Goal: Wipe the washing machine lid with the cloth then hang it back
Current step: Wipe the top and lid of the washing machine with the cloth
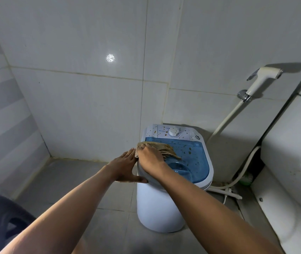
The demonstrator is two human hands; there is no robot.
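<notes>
Dark plastic stool [3, 226] sits nearest, bottom left, unused. My left hand [125, 166] lies flat and open against the washing machine [157, 204] rim, bracing it so it won't shift. My right hand [150, 158] presses the cloth [164, 148] onto the blue lid [193, 158] at its left edge, fingers clamped over the fabric. Brown specks cover the lid's right side, so wiping looks barely begun; hanging not yet done.

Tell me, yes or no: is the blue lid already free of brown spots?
No: brown specks dot the blue lid right of the cloth under the right hand.
</notes>
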